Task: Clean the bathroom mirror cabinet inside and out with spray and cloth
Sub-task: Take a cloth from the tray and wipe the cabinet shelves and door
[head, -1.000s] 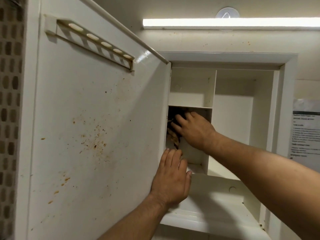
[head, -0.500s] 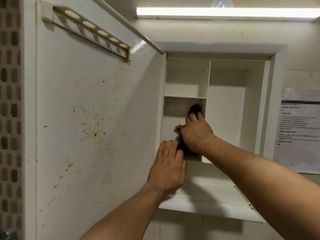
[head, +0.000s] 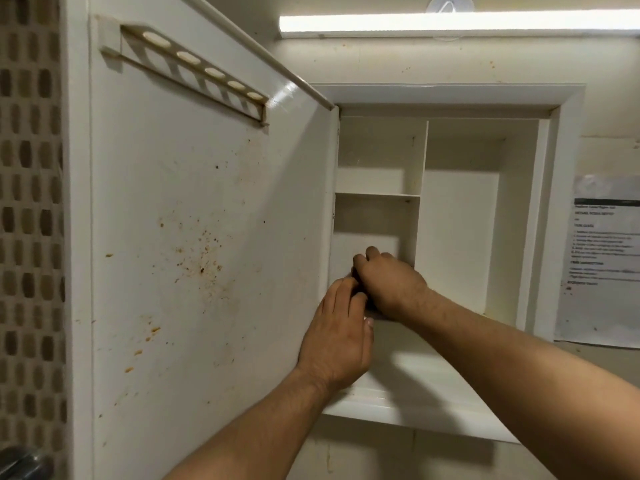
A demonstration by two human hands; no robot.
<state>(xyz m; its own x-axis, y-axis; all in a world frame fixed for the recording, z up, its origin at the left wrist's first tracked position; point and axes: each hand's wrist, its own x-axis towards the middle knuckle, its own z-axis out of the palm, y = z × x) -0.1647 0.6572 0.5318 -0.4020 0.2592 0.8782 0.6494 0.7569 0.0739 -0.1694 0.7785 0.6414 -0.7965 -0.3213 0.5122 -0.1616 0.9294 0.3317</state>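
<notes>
mirror cabinet (head: pixel 568 202): white, wall-mounted, seen from below; door open.
door (head: pixel 207 150): swung out to the left, inner face toward the camera, speckled with rust-coloured spots (head: pixel 204 261) around its middle and lower part.
slotted rack (head: pixel 194 64): fixed high on the door's inner face, a row of oval holes along it.
interior: a vertical divider (head: pixel 420 161) splits it into a tall right bay and a left side crossed by one shelf (head: pixel 377 195) (two left compartments, upper and lower).
right hand (head: pixel 388 285): in the lower left compartment, at its near edge, knuckles up, fingers curled down.
dark cloth (head: pixel 370 305): only a sliver shows under the right hand and between the two hands; the right hand appears to clutch it against the compartment floor, though most of the cloth is hidden.
left hand (head: pixel 336 334): fingers straight and together, laid flat against the hinge edge of the door, just beside the right hand, grasping nothing.
bottom ledge (head: pixel 433 386): white, below both hands.
tube light (head: pixel 450 24): lit, above the cabinet.
printed notice (head: pixel 602 265): on the wall to the right, text too small to read.
tiled wall (head: pixel 31 202): at the far left.
</notes>
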